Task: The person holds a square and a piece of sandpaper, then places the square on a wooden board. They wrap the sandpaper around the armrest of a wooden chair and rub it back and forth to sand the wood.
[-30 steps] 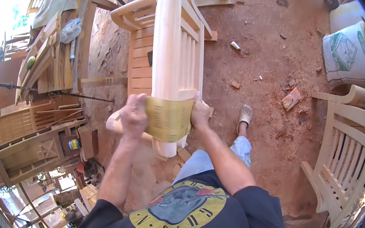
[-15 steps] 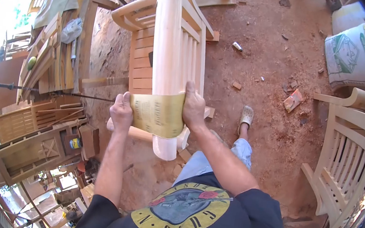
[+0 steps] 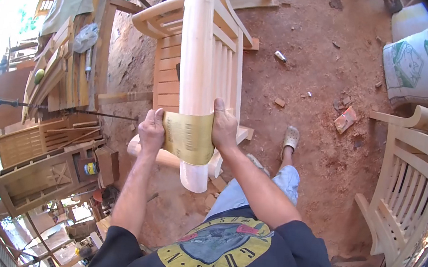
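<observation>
A sheet of sandpaper (image 3: 187, 138), its printed yellowish backing facing up, lies curved across a pale rounded wooden rail (image 3: 196, 50). My left hand (image 3: 152, 129) grips the sheet's left edge, thumb on top. On the other side, my right hand (image 3: 225, 125) holds the right edge, its thumb pointing up along the rail. The rail's rounded near end (image 3: 193, 178) sticks out below the sheet. Under and beyond it is a slatted wooden chair (image 3: 168, 71), partly hidden by the rail. The sandpaper's underside is hidden.
Another slatted chair (image 3: 408, 180) stands at the right, below a printed sack (image 3: 420, 69). Planks (image 3: 71, 71) and a wooden cabinet frame (image 3: 46, 173) are at the left. An orange packet (image 3: 345, 120) and wood scraps lie on the dirt floor (image 3: 323, 164).
My left hand has shifted right, closer to the rail, and the sandpaper now bends more tightly over it. My right hand has moved slightly left and down.
</observation>
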### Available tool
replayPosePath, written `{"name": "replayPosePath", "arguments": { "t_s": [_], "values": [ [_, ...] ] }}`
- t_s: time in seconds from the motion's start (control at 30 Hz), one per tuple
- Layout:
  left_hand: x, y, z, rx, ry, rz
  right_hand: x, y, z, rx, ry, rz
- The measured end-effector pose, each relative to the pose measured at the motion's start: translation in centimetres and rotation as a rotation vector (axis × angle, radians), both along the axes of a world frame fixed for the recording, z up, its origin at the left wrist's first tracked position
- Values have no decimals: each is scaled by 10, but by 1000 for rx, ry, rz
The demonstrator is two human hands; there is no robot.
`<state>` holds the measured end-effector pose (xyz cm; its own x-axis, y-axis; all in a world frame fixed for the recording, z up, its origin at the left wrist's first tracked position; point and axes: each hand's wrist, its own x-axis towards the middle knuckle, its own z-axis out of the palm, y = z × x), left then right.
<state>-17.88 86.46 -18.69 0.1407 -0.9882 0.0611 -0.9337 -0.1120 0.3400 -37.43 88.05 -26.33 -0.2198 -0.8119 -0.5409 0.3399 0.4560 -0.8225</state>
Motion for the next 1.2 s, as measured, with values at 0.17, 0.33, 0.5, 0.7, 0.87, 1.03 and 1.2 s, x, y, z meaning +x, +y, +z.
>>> {"name": "replayPosePath", "arguments": {
  "t_s": [0.17,0.33,0.5,0.7,0.87,1.03,1.2],
  "values": [
    [-81,15,42,-142,142,-83,10,11,-83,160,96,42],
    [19,5,-11,-1,-26,42,-6,-2,23,-73,-64,-71],
    [-64,8,34,-83,173,-13,4,-6,-49,120,59,22],
    [-12,-5,-2,-81,30,8,-5,3,-9,95,-18,57],
    [-55,19,29,-37,148,-8,-1,10,-51,67,7,28],
    [-32,19,6,-124,114,114,4,17,-42,64,97,66],
    [-2,42,-4,-54,163,112,7,28,-16,-20,-97,-33]
  ]
}}
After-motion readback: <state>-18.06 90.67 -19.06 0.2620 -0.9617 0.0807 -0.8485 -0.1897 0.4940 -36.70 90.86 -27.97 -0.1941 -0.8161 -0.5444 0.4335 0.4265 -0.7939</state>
